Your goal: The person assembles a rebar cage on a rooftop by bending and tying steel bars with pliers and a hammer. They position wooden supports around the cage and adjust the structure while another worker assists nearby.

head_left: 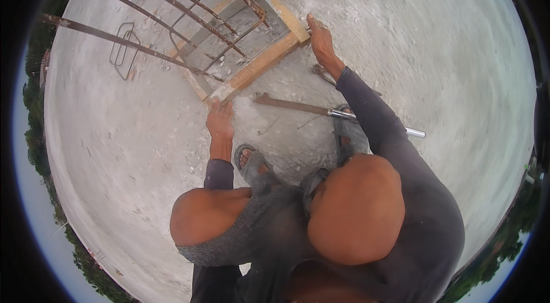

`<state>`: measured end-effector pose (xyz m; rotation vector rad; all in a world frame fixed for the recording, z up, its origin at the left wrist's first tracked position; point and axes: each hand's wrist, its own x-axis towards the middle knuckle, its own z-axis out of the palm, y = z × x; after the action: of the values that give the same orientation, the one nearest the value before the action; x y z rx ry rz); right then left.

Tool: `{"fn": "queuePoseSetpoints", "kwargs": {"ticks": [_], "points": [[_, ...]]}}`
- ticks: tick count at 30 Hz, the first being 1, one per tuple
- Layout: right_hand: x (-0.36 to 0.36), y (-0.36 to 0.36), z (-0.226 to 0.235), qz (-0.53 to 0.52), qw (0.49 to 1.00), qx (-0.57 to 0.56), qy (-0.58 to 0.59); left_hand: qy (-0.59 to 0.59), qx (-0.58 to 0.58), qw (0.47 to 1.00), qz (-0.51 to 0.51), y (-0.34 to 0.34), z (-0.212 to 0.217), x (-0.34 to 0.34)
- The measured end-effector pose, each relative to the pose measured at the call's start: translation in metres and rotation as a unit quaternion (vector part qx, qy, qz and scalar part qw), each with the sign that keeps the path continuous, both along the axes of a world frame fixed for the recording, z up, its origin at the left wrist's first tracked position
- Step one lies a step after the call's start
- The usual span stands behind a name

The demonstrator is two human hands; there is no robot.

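Square wooden frame [264, 61] of pale timber, lying flat on the grey concrete slab [435, 62] ahead of the bent knees, dusted with cement. Rusty rebar cage [172, 19] leaning out of it toward the upper left. Left hand [220, 119] reached forward, fingers held together and pressed against the near corner of the frame. Right hand [320, 39] stretched further out, fingers curled at the right corner; whether gripping it, impossible to tell. Long metal tool [321, 109] lying between both arms, near the sandalled feet.
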<state>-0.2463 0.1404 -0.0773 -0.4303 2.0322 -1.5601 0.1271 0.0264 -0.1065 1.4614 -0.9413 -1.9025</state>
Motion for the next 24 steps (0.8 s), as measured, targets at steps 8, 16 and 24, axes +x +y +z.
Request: {"fn": "queuePoseSetpoints", "kwargs": {"ticks": [8, 16, 24], "points": [[-0.026, 0.064, -0.018, -0.092, 0.993, 0.049, 0.061, -0.001, 0.048, 0.999, 0.024, 0.057, 0.049, -0.041], [-0.052, 0.043, -0.029, -0.131, 0.987, 0.042, 0.082, 0.011, 0.088, 0.996, 0.009, 0.061, 0.046, -0.062], [-0.046, 0.033, -0.017, -0.059, 0.982, 0.135, 0.115, -0.01, 0.077, 0.996, -0.042, 0.044, 0.04, -0.053]]}}
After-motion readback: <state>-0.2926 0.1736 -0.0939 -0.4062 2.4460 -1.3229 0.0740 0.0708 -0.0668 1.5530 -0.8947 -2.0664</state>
